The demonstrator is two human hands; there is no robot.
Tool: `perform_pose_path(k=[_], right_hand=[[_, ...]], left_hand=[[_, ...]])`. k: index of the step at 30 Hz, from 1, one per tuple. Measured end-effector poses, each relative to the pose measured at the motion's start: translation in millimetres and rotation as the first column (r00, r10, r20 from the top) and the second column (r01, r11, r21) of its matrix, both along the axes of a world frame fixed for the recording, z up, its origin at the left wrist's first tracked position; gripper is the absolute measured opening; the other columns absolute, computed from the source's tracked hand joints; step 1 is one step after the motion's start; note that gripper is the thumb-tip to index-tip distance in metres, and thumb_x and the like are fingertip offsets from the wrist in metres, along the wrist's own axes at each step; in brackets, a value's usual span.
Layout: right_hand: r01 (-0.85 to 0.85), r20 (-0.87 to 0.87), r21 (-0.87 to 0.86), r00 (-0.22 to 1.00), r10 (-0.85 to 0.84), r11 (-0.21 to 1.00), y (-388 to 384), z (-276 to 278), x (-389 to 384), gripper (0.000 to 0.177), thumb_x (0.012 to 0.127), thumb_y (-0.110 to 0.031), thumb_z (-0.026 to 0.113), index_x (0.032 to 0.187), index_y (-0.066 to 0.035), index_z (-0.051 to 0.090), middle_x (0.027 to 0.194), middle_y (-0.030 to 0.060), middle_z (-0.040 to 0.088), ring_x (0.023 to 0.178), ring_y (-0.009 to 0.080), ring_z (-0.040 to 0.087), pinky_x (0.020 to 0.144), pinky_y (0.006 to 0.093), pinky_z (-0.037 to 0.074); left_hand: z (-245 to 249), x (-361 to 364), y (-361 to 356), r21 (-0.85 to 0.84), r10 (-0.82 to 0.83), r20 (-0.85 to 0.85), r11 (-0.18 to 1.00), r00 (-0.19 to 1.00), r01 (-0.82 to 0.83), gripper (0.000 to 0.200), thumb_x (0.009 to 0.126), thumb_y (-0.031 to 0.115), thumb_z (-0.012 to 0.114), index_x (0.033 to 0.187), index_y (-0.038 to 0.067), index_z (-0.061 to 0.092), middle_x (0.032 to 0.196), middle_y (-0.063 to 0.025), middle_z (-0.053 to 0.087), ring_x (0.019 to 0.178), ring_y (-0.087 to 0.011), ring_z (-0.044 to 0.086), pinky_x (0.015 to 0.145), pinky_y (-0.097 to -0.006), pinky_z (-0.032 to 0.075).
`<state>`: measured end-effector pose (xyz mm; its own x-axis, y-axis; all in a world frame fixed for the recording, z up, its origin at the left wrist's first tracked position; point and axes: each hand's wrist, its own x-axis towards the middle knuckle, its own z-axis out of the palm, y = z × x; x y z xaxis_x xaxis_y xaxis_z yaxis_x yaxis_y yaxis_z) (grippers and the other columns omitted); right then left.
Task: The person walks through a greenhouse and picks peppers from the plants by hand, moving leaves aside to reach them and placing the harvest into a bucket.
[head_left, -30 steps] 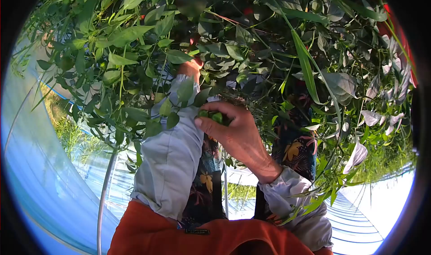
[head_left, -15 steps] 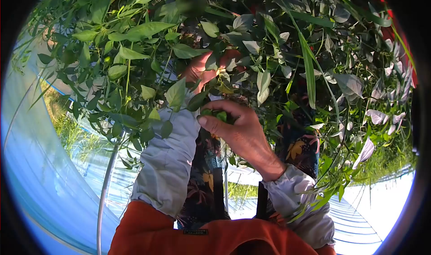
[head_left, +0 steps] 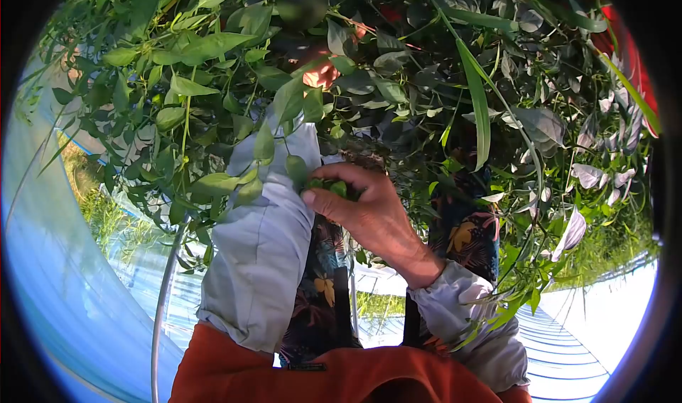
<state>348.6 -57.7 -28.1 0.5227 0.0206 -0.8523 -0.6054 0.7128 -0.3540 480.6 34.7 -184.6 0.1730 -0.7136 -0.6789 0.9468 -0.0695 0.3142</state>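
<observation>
My left hand (head_left: 321,75) reaches deep into the leafy plants (head_left: 213,48). Leaves cover most of it and only a sunlit patch of skin shows; its fingers and anything in them are hidden. Closer to my body, my right hand (head_left: 369,208) is curled, thumb and index finger around small green pods (head_left: 339,188) that look like peppers. Its thumb tip is beside the white sleeve (head_left: 259,261) on my left forearm, and a hanging leaf (head_left: 296,169) is close to its fingertips.
A thin metal pole (head_left: 165,296) stands at the left in front of blue-white sheeting (head_left: 78,261). Long grass blades (head_left: 477,112) and more foliage hang at the right. Red material (head_left: 629,62) shows at the upper right. My patterned trousers (head_left: 462,240) are below.
My left hand has moved farther up into the foliage and is now more hidden. My right hand has shifted slightly left and down, still holding the green pods.
</observation>
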Motion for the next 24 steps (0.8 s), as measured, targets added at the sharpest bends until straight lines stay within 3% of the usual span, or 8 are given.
perform_pose_path(k=[7,10,14,18,19,21,22,24], right_hand=[[-0.088,0.075,0.048,0.994,0.084,0.995,-7,2,0,0.031,0.084,-0.025,0.072,0.097,0.002,0.067,0.073,0.0053,0.064,0.066,0.0069,0.054,0.057,0.0259,0.043],[0.075,-0.007,0.305,0.997,-0.077,0.949,-12,2,-5,0.03,0.082,-0.021,0.071,0.099,0.004,0.065,0.087,0.0088,0.066,0.076,0.0148,0.064,0.065,0.0262,0.051],[0.329,-0.118,0.305,0.944,-0.307,0.894,-28,0,-2,0.022,0.083,-0.016,0.064,0.098,0.0,0.062,0.088,0.0085,0.066,0.08,0.0197,0.067,0.061,0.0289,0.052],[0.301,-0.098,0.299,0.954,-0.285,0.906,-30,0,-1,0.021,0.085,-0.016,0.063,0.099,-0.001,0.062,0.087,0.0071,0.065,0.081,0.0181,0.066,0.061,0.0273,0.052],[0.279,-0.089,0.327,0.96,-0.265,0.903,-27,1,-1,0.021,0.085,-0.017,0.064,0.099,-0.001,0.062,0.087,0.0068,0.065,0.081,0.0177,0.066,0.061,0.0274,0.052],[0.235,-0.073,0.385,0.972,-0.224,0.893,-22,3,-1,0.021,0.085,-0.017,0.064,0.098,-0.001,0.063,0.086,0.0063,0.065,0.081,0.017,0.066,0.062,0.0274,0.052],[0.22,-0.058,0.402,0.975,-0.215,0.889,-22,5,-1,0.022,0.084,-0.018,0.066,0.097,-0.001,0.063,0.087,0.0064,0.064,0.08,0.0171,0.065,0.062,0.0275,0.052],[0.189,-0.016,0.428,0.979,-0.202,0.883,-24,4,-2,0.021,0.086,-0.018,0.065,0.099,-0.002,0.063,0.089,0.0051,0.064,0.081,0.0134,0.064,0.064,0.0271,0.052]], left_hand=[[-7,6,5,0.07,-0.066,0.002,0.995,0.998,0.066,0.039,0.094,0.031,0.054,0.123,0.005,0.055,0.111,-0.0124,0.064,0.1,-0.0248,0.063,0.085,-0.0342,0.052],[-22,12,12,0.119,-0.087,-0.009,0.989,0.996,0.087,0.038,0.094,0.029,0.054,0.122,0.004,0.055,0.11,-0.0136,0.065,0.1,-0.026,0.064,0.085,-0.0347,0.053],[-26,20,15,0.155,-0.101,-0.034,0.982,0.994,0.105,0.036,0.094,0.027,0.053,0.121,0.003,0.055,0.108,-0.0152,0.065,0.099,-0.0275,0.064,0.086,-0.0353,0.053],[-18,14,11,0.506,-0.068,0.205,0.861,0.976,-0.046,0.031,0.092,0.021,0.057,0.116,0.001,0.058,0.103,-0.0132,0.068,0.093,-0.0251,0.066,0.083,-0.0354,0.053],[-11,10,11,0.522,-0.259,0.431,0.853,0.864,-0.005,0.03,0.092,0.019,0.057,0.116,0.001,0.058,0.104,-0.0125,0.067,0.093,-0.0247,0.066,0.083,-0.035,0.052],[11,5,7,0.581,-0.549,0.733,0.813,0.401,0.05,0.029,0.092,0.016,0.058,0.117,0.0,0.058,0.107,-0.0113,0.067,0.092,-0.0239,0.066,0.084,-0.0342,0.051],[31,2,7,0.76,-0.761,0.646,0.648,0.055,0.049,0.025,0.091,0.011,0.06,0.114,0.001,0.061,0.109,-0.012,0.065,0.09,-0.0222,0.065,0.081,-0.0319,0.05],[89,8,-34,0.757,-0.719,0.573,0.649,-0.392,-0.083,0.023,0.085,0.009,0.064,0.107,0.001,0.063,0.097,-0.0137,0.067,0.084,-0.027,0.065,0.075,-0.0351,0.051]])
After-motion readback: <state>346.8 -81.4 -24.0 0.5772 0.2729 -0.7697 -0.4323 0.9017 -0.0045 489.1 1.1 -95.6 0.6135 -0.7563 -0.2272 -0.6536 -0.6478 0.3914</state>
